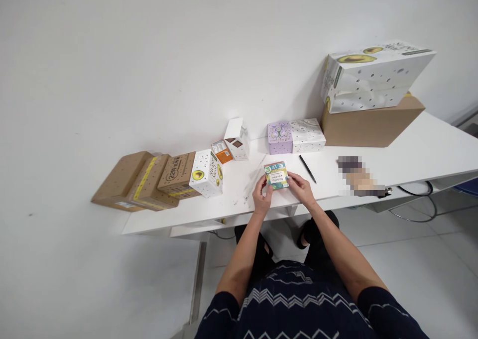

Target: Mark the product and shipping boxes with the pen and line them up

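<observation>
Near the front edge of the white table [257, 202], a small green, yellow and blue printed box [277, 175] is held between both hands. My left hand [262, 194] grips its left side, fingers curled round the edge. On the opposite side, my right hand [300, 187] has its thumb and fingers closed on the box. Most of the printed top face shows; the underside is hidden. Just right of the box lies a black pen [307, 169].
Cardboard boxes [145, 182] and a white avocado-printed box [207, 173] line the left. Behind stand an orange box [222, 151], a white box [238, 139], a purple box [280, 138] and a white carton [308, 136]. A large avocado carton [373, 80] rests on a brown box [369, 125].
</observation>
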Tool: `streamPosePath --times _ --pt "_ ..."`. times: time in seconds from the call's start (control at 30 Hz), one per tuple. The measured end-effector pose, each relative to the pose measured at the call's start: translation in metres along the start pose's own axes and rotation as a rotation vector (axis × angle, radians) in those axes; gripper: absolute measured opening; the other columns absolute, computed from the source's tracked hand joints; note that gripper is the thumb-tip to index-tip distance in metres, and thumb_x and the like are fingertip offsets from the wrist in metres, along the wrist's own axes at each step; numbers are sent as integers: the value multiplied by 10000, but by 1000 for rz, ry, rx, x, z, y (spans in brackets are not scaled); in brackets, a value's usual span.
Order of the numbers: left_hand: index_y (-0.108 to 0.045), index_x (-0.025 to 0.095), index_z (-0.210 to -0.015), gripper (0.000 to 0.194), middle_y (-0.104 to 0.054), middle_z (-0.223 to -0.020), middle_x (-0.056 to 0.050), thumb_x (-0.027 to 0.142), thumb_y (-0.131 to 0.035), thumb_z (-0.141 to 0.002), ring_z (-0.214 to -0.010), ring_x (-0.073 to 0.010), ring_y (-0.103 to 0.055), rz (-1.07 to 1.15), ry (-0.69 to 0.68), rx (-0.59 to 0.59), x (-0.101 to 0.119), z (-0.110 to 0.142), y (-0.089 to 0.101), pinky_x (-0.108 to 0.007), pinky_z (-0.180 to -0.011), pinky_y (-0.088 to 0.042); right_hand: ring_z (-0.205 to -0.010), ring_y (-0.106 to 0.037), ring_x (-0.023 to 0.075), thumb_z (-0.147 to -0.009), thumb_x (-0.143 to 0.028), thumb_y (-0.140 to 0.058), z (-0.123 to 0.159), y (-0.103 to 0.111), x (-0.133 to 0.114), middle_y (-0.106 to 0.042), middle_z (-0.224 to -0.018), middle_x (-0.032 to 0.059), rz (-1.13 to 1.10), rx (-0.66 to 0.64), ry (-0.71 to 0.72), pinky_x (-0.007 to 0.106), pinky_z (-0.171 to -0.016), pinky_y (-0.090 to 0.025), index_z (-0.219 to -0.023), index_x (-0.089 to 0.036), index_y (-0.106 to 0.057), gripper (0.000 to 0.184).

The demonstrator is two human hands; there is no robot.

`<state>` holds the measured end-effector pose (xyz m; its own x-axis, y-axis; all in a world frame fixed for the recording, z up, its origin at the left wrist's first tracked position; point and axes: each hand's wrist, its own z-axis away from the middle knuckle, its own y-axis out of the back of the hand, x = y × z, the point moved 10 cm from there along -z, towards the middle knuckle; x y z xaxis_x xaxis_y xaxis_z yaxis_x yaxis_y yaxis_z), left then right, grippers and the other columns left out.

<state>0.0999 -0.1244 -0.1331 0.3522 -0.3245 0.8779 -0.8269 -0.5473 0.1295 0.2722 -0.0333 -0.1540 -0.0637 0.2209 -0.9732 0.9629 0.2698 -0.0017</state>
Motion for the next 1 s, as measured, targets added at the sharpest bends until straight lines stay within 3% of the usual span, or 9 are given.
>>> streamPosePath --times 0.17,0.4,0.67,0.77,0.87,0.93,1.0 --pt "-471 200 -1225 425 -518 -1291 -137 351 -572 -842 -1197 -248 -523 20 -69 -20 2 2 -4 -432 -976 -473 -1170 -561 235 -778 -407 -636 0 0 1 -641 -1217 62 -40 -15 67 423 -1044 -400 -1081 -245 -672 346" --pt "-495 198 -1088 338 -544 -1077 -100 241 -611 -773 -1022 -218 -566 -62 -117 19 6 3 -2 -416 -900 -496 -1093 -604 234 -685 -235 -597 0 1 -1 -685 -1111 64 -125 25 9 414 -1002 -429 -907 -216 -667 234" --pt "-473 196 -1089 375 -536 -1054 -87 230 -627 -748 -991 -211 -563 -74 -67 11 -1 2 -2 -415 -895 -483 -932 -635 218 -730 -323 -561 2 4 -1 -702 -961 59 -72 72 -25 389 -888 -482 -891 -204 -661 224" --pt "-442 195 -1163 472 -521 -1132 -112 241 -638 -736 -1038 -226 -553 -63 -7 6 -6 1 -2 -421 -916 -467 -858 -620 210 -778 -360 -510 3 21 -6 -674 -907 71 101 198 -5 380 -828 -492 -907 -187 -658 262" --pt "-371 201 -1285 624 -469 -1272 -143 234 -642 -724 -1139 -248 -515 -36 27 -39 -11 0 -6 -445 -977 -433 -811 -595 209 -824 -348 -461 -3 48 -22 -617 -920 96 443 333 17 387 -818 -480 -1003 -159 -661 328" --pt "-328 211 -1341 709 -445 -1324 -145 229 -654 -712 -1209 -260 -475 -23 23 -81 -13 -1 -11 -460 -1023 -399 -840 -594 228 -834 -336 -475 -12 61 -28 -577 -998 130 717 328 -45 403 -830 -467 -1110 -141 -639 376" --pt "-289 217 -1382 778 -433 -1352 -147 230 -669 -703 -1262 -271 -439 -2 22 -113 -15 -1 -15 -468 -1045 -384 -890 -604 266 -837 -347 -510 -22 71 -23 -539 -1079 176 961 241 -177 417 -815 -462 -1161 -120 -619 410"
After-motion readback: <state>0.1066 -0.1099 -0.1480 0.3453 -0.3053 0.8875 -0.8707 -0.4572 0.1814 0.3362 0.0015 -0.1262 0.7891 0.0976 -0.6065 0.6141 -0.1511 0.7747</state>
